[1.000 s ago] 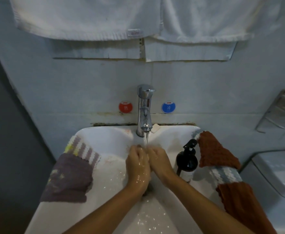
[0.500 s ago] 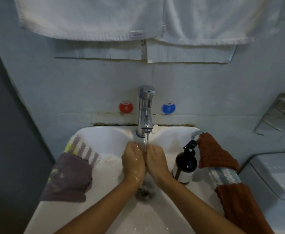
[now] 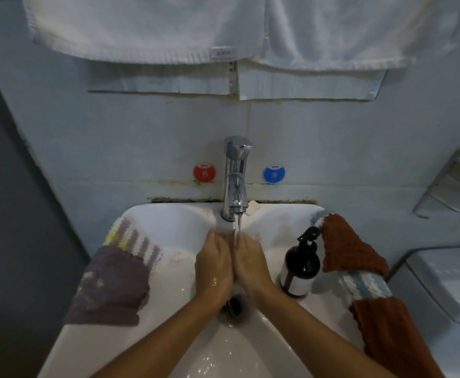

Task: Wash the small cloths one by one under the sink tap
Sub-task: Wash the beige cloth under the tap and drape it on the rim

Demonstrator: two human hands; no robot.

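On the sink's [image 3: 152, 214] left rim a purple cloth [image 3: 111, 285] lies draped, its striped end toward the back and its far side hanging over the outer edge. Whether it is wet or washed I cannot tell.

In the middle, above the drain [image 3: 234, 305], both hands meet under the tap [image 3: 235, 173], which is running; the stream falls right between them. The left hand [image 3: 214, 264] and the right hand [image 3: 252, 261] are pressed side to side, backs up, fingers held together and curved downward. A small patch of white shows at the left hand's fingertips [image 3: 212, 236], but whether that is a cloth or the basin I cannot tell, so whether the hands hold anything stays open. They may be rubbing a small cloth, or only rinsing themselves.

Right of the hands a dark pump bottle [image 3: 301, 264] stands on the right rim, and just beside it a rust cloth [image 3: 346, 249] with a pale blue band runs along that rim and hangs off the near corner.

As I judge it, the task is somewhere in its middle: two cloths lie on the rims, apart from the water, and at least one of them probably waits its turn.
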